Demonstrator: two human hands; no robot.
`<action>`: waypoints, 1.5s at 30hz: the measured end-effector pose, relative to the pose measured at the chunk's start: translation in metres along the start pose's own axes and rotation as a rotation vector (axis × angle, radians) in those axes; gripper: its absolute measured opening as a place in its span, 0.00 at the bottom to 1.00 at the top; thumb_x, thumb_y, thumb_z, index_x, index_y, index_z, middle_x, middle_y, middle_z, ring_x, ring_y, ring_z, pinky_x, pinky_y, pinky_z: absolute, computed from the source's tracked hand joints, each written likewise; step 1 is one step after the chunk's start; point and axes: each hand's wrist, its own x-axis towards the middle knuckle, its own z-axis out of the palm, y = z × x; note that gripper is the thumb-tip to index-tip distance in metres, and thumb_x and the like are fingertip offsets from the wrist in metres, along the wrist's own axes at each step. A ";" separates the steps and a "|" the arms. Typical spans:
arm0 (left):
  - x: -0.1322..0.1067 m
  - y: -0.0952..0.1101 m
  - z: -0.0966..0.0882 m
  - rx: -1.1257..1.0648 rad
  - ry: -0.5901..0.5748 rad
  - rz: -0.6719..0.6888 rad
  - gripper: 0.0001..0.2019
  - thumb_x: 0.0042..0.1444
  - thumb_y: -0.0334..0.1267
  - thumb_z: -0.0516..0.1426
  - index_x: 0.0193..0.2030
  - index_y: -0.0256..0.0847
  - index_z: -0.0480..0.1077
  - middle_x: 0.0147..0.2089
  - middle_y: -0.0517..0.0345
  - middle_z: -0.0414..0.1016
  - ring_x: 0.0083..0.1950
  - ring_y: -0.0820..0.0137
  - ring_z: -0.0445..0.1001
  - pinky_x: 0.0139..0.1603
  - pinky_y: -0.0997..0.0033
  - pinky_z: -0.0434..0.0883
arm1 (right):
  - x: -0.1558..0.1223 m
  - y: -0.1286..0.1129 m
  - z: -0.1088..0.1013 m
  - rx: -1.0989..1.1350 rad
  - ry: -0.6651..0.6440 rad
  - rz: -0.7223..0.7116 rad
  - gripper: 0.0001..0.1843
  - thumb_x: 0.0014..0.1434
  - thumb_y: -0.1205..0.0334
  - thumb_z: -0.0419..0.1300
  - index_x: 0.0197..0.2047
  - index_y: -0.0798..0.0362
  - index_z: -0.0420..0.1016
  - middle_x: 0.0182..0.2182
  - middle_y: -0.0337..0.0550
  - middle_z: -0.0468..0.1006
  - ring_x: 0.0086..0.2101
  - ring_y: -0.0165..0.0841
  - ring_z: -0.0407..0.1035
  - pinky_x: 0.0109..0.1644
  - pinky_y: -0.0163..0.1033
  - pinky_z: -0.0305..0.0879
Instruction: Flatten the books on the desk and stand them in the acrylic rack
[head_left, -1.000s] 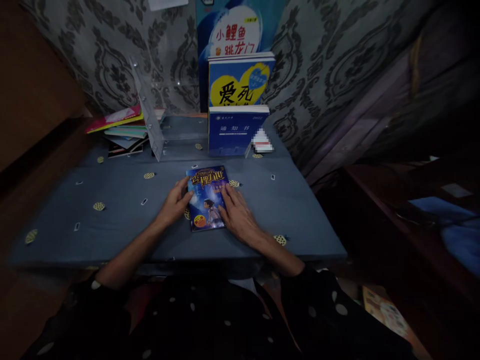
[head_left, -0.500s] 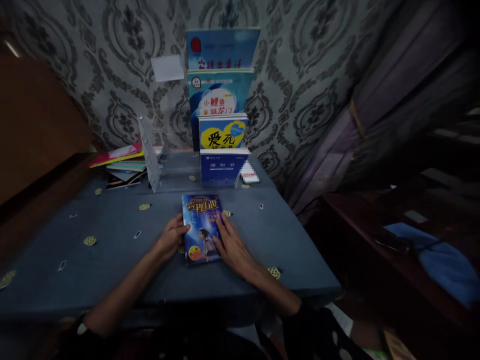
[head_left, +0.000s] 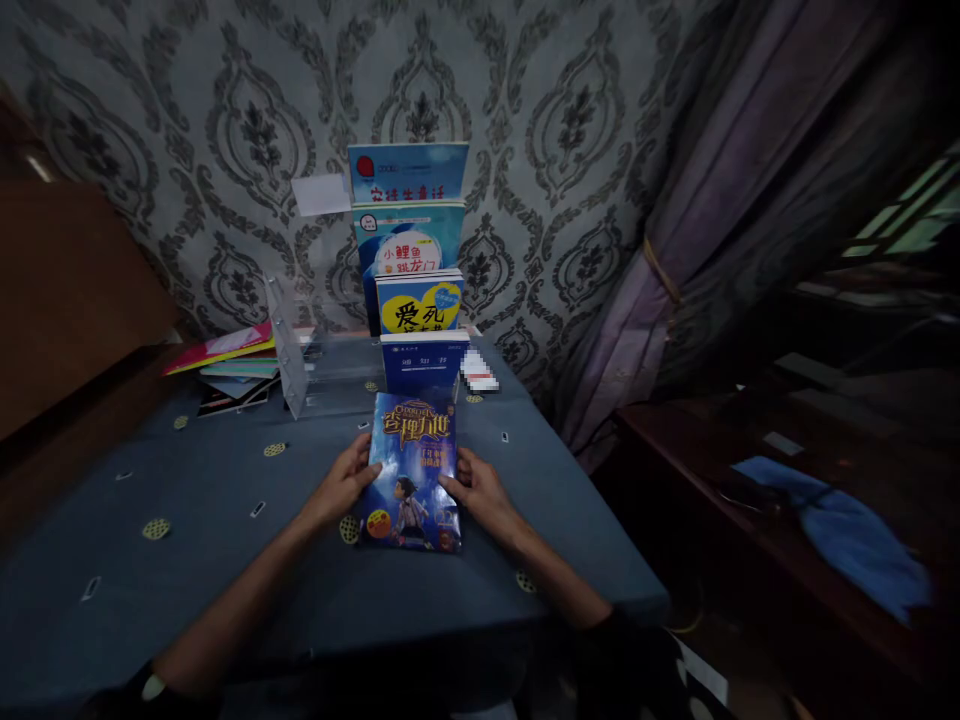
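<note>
The grip is two-handed. The left hand (head_left: 341, 488) closes on the left long edge of a blue paperback (head_left: 412, 470), thumb over the cover and fingers curled beneath. The right hand (head_left: 484, 490) closes on the right long edge in the same way. The paperback sits centred between them, cover up and facing the wearer, and neither hand is nearer than the other. Its long axis runs straight away from the body, the title end farthest out.

That far end points at a dark blue book (head_left: 424, 365), the front one in a row of upright books (head_left: 411, 240) stepped up against the wall. In this view the paperback's top edge overlaps the foot of the dark blue book. Whether the two touch cannot be told.

The paperback's near edge seems to be at or just above the tabletop (head_left: 225, 560); the dim light hides any gap.

Left of the row stand a clear plastic stand (head_left: 289, 345) and a flat pile of books (head_left: 232, 365). A curtain (head_left: 697, 250) hangs to the right. A blue cloth (head_left: 840, 530) lies in deep shadow on furniture well apart from the tabletop. The fingers under the paperback are hidden.
</note>
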 end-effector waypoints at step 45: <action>0.123 0.065 0.010 0.801 0.256 0.756 0.02 0.64 0.34 0.55 0.42 0.42 0.66 0.38 0.57 0.77 0.41 0.66 0.78 0.43 0.68 0.71 | 0.133 -0.052 -0.059 -0.718 0.338 -0.570 0.18 0.68 0.51 0.52 0.56 0.52 0.64 0.44 0.52 0.79 0.44 0.45 0.74 0.50 0.49 0.71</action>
